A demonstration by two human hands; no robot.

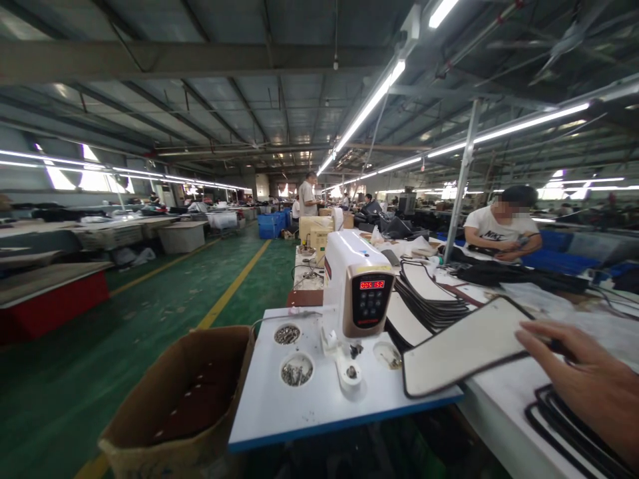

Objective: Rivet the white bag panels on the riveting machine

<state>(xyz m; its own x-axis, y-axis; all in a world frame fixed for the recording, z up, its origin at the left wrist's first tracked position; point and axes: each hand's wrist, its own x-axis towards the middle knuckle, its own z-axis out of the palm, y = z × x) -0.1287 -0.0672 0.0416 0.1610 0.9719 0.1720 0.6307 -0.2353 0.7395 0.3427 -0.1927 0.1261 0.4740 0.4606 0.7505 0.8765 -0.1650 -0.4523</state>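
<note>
Nearest the camera, the right hand (584, 372) comes in with its fingers bent and pinches a black-edged panel (464, 352) by one end. The panel slants down and leftward from the fingertips, its pale face turned up, and its far end lies over the corner of a blue-rimmed worktop (279, 419) — whether it touches the surface cannot be told. What the left hand grips cannot be told from this view.

Just below the grip, more dark-edged pieces (562, 429) lie layered on a white table (504, 392), partly covered by the hand. Beyond the held panel and to the left of the grip, a stack of similar panels (429, 306) fans out in overlapping curves.

Farther left of the grip, a white machine (349, 279) stands on the worktop, red digits lit on its display (372, 285). A round well (387, 354) sits between the machine and the held panel; on the machine's other side, two more wells (297, 369) hold small metal parts. Farthest left of the grip, beside the worktop, an open cardboard box (174, 459) contains dark brown material.

Past the grip — across the table — a co-worker (502, 233) in a white shirt bends over something held in both hands.
</note>
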